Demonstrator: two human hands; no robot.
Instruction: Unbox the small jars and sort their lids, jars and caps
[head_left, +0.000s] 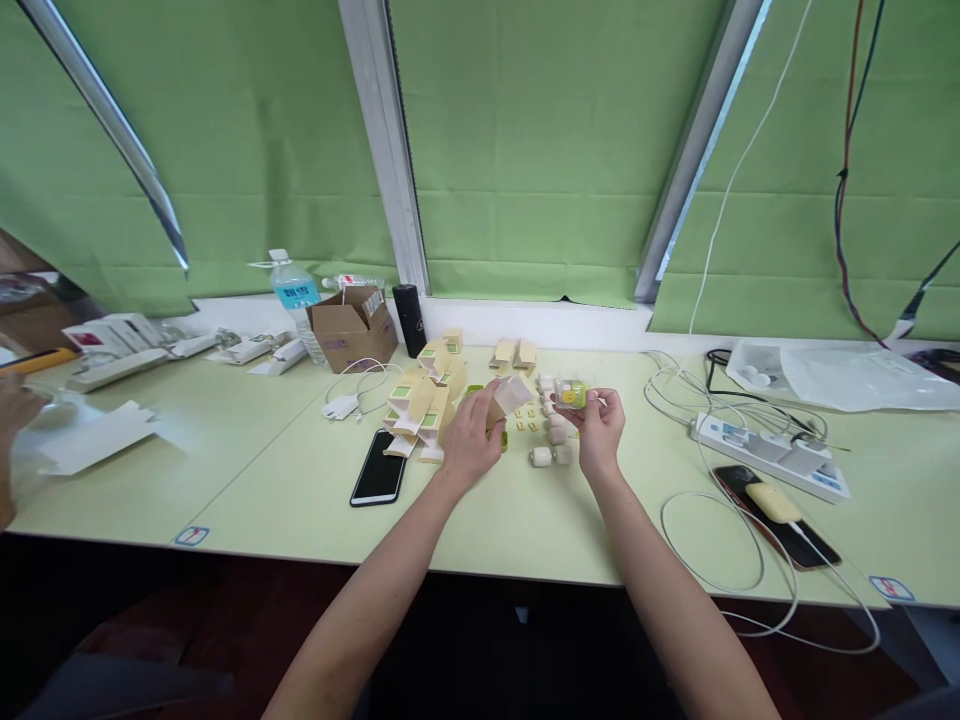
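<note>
My left hand (472, 438) is closed around a small cream cardboard box (512, 394), its pale end turned to the right. In my right hand (602, 430), between thumb and fingers, is a small clear plastic pack (571, 394) with yellow-green contents. The two items are close together but apart. Left of my left hand lies a pile of open cream boxes (420, 405) with green patches. Between and below my hands sit several small white rounded pieces (541, 457) and rows of tiny yellow pieces (532, 426). Two cream boxes (514, 354) stand behind.
A black phone (378, 468) lies left, near a charger (341, 406), brown carton (352, 332) and black bottle (409, 320). To the right are a power strip (769, 455), loose white cables (712, 580) and another phone (814, 545). Another person's hand (19, 405) is at far left.
</note>
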